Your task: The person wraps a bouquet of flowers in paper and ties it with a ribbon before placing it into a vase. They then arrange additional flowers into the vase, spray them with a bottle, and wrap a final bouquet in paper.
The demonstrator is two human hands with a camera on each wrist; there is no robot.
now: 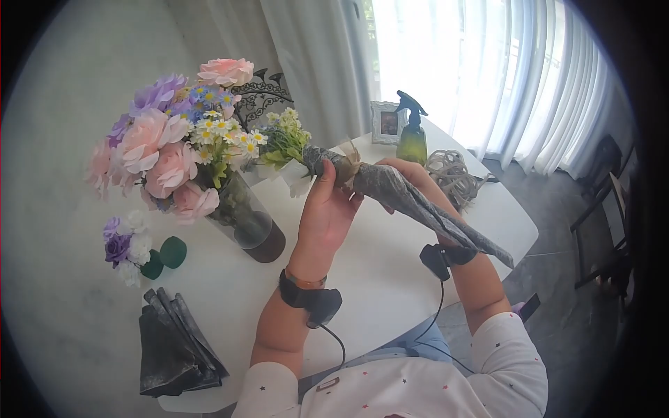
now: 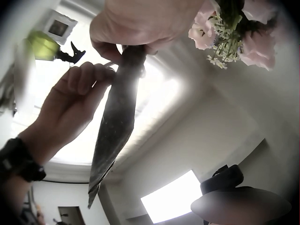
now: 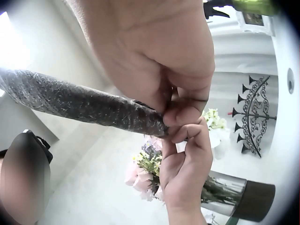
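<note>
Hands meet above the white table (image 1: 390, 258), both on a small bouquet (image 1: 390, 191) wrapped in dark grey speckled paper. The left hand (image 1: 326, 209) grips the wrap at its neck, fingers curled round it just below the green and white sprigs (image 1: 286, 143) that stick out of the top. The right hand (image 1: 408, 171) pinches the same neck from the far side, where a tuft of pale string shows; in the right wrist view its fingers (image 3: 185, 110) and those of the left hand touch at the paper's edge. The bouquet lies tilted, flowers to the left and up, its long pointed tail running down to the right past the right forearm.

To the left on the table stands a glass vase (image 1: 251, 223) full of pink and purple flowers, with a small purple posy (image 1: 125, 247) beside it and folded dark paper (image 1: 174, 345) near the front edge. Behind the hands are a green spray bottle (image 1: 411, 132), a picture frame (image 1: 387, 123) and a ball of twine (image 1: 449, 174).
</note>
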